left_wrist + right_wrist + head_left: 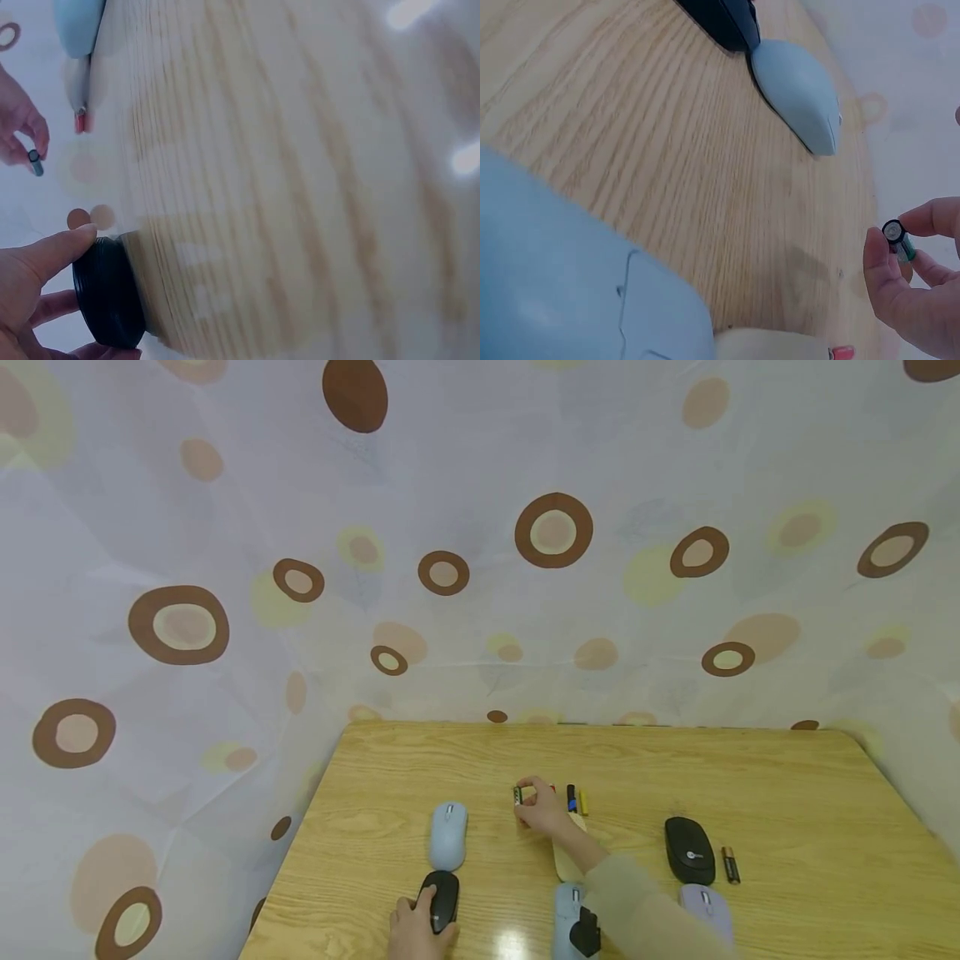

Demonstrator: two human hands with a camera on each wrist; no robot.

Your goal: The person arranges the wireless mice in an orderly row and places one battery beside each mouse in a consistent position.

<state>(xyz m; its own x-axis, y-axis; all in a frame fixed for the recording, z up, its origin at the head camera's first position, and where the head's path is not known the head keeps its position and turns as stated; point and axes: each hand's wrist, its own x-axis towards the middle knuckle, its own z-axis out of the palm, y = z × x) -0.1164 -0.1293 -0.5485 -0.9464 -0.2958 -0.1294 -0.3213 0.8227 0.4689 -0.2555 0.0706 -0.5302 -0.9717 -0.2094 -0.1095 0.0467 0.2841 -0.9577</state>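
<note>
Blue mouse, pinched green black-ended battery

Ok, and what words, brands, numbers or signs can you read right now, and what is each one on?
None can be read for certain.
Black mouse at the right: a pale logo, too small to read.
Gripped black mouse in the left hand: a tiny pale mark, unreadable.
Held battery in the right hand: markings too small and blurred.

Six mice, four-plus batteries
</note>
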